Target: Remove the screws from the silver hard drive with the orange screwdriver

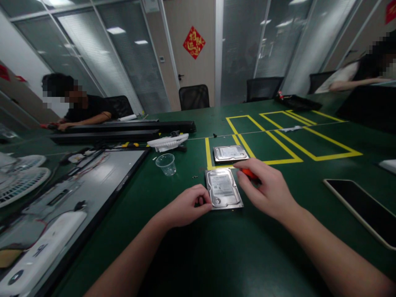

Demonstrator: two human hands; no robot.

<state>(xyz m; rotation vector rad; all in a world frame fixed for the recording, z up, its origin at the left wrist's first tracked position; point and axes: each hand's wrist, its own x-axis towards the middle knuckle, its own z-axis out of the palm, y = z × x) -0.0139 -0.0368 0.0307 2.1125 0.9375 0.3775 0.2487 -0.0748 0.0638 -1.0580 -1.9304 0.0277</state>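
The green bench (262, 247) fills most of the lower frame, and a large flat panel (117, 167) takes up the left side, well apart from your work. The phone (355, 202) lies at the right edge of the frame.

Your right hand (272, 189), right of centre, closes thumb and fingers around an orange handle (249, 173); its tip is hidden, so you cannot tell whether it meets metal. Your left hand (188, 206), left of centre, has its fingers curled in, with the thumb at the lower left corner of the near hard drive (224, 185). You cannot tell whether it pinches the drive or something tiny beside it.

That near drive lies flat, label up, in the middle of the frame. The far hard drive (230, 152) sits just above it, inside the yellow tape (208, 154). Brace the near one by its side edges, so that it cannot turn under pressure, and keep your left fingertips out of the handle's line. If you bring the handle down, hold it upright and press evenly, as a slanted tip could skid across the casing.

The clear plastic cup (168, 167) stands left of centre, with small metal bits (194, 177) between it and the drive; keep your wrist off them.
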